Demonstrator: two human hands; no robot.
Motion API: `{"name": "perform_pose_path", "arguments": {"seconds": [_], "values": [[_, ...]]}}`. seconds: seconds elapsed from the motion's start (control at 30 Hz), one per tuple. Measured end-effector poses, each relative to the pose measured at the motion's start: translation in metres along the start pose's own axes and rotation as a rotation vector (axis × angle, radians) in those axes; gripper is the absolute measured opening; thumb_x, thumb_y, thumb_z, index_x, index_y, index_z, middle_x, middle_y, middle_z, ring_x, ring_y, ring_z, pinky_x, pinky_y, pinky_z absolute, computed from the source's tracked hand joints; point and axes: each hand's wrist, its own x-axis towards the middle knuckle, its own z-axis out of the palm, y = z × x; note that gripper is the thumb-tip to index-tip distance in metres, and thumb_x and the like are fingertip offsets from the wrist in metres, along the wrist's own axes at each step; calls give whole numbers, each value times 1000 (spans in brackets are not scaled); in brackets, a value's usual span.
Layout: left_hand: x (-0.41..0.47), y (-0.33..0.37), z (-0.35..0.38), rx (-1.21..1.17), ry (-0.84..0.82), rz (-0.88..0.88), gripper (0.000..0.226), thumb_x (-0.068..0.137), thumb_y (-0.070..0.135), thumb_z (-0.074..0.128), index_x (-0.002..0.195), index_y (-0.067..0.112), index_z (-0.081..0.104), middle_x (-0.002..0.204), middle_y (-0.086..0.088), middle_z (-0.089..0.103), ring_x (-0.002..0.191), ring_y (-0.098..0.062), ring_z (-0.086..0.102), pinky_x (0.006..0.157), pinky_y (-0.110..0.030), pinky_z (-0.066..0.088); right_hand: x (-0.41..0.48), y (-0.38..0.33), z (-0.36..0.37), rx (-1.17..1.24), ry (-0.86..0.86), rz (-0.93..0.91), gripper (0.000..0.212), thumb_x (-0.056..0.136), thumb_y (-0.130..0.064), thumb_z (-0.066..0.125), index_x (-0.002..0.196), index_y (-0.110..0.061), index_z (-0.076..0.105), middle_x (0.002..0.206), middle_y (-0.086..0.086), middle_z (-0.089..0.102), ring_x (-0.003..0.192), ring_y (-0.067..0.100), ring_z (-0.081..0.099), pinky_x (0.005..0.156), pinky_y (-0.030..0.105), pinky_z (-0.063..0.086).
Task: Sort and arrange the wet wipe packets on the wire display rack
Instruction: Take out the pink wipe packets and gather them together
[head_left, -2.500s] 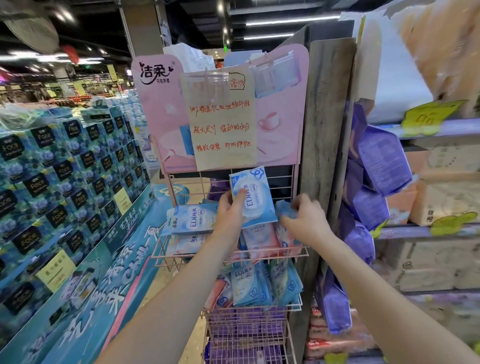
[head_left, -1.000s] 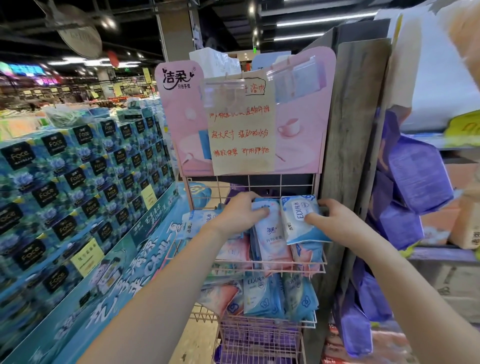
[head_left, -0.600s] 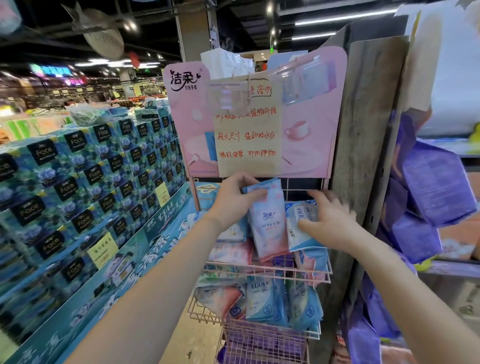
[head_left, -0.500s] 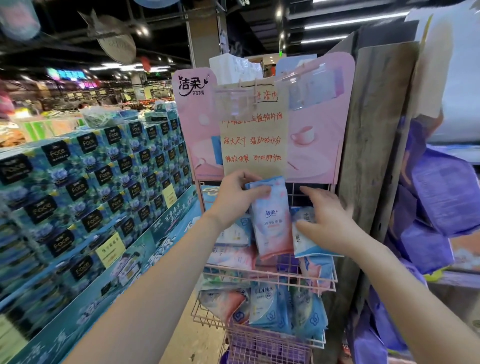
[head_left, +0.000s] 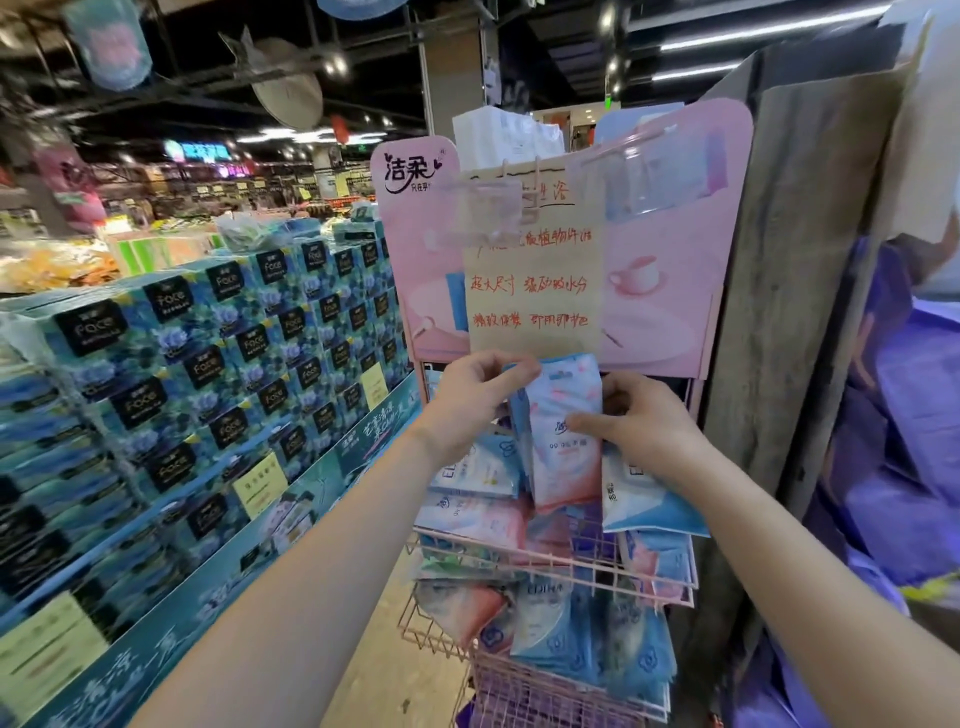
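Two bare hands are up at the rack: one left hand (head_left: 470, 402) and one right hand (head_left: 644, 423). One pink-and-blue wet wipe packet (head_left: 563, 431) is held upright between them. The pink wire display rack (head_left: 550, 558) shows three basket tiers; the packets heaped in them overlap too much to count. One handwritten paper sign (head_left: 532, 280) hangs above

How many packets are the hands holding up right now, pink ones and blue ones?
pink packet: 1, top held by the left hand
blue packet: 1, under the right hand
Total: 2
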Motion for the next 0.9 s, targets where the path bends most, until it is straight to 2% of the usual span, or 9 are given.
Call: {"name": "perform_pose_path", "arguments": {"seconds": [0.07,0.2,0.27,0.37,0.5,0.67,0.73,0.8,0.9], "values": [[7,4,-9,-76,51,7,8,100,14,67,92,12,68,94,-6,70,81,-16,68,75,-32,59,0,0,0,98,16,-3,30,77,-28,87,103,-26,72,94,-3,79,86,20,76,81,49,63],[17,4,-34,-149,184,25,16,101,16,67,88,10,59,99,-18,69,82,-23,69,85,-53,60,0,-7,-1,199,80,-4,31,82,-25,83,110,-30,72,97,-5,80,91,19,77,86,50,62],[17,1,-43,-172,224,22,18,102,15,64,87,9,56,108,-19,67,84,-24,68,76,-42,64,-2,-15,-2,172,82,-30,36,83,-26,82,115,-34,70,97,-9,79,91,13,76,86,46,62],[18,-3,-55,-209,220,41,17,104,13,61,90,8,54,105,-19,67,76,-18,69,61,-27,63,-3,-29,0,89,46,-78,31,84,-23,82,104,-42,67,95,-15,79,86,1,75,82,33,62],[20,-5,-72,-323,272,44,13,106,14,56,104,1,55,95,-15,68,77,-18,68,61,-25,63,-7,-47,6,113,89,-78,30,85,-25,81,108,-38,68,96,-9,79,86,7,76,79,30,61],[18,-13,-81,-620,344,11,19,107,12,53,89,7,55,87,-12,66,78,-20,64,58,-24,61,-17,-53,25,208,154,-44,25,83,-18,82,103,-29,71,93,-5,80,88,14,77,77,31,63],[18,-18,-80,-761,347,-35,11,108,12,53,104,2,55,97,-15,68,88,-24,67,66,-28,65,-23,-53,41,206,176,-10,27,82,-20,83,105,-26,72,95,-6,80,88,13,77,78,36,63],[20,-25,-77,-909,348,-84,20,108,13,52,124,1,52,106,-17,68,95,-27,68,71,-33,65,-25,-51,60,275,228,16,23,83,-17,82,103,-23,71,96,-4,80,85,13,77,77,37,64],[16,-35,-69,-1056,327,-165,23,108,13,50,129,3,52,103,-14,68,89,-22,68,61,-30,65,-27,-50,89,444,266,69,21,85,-13,81,102,-13,70,99,7,79,90,23,77,80,40,64]]}}
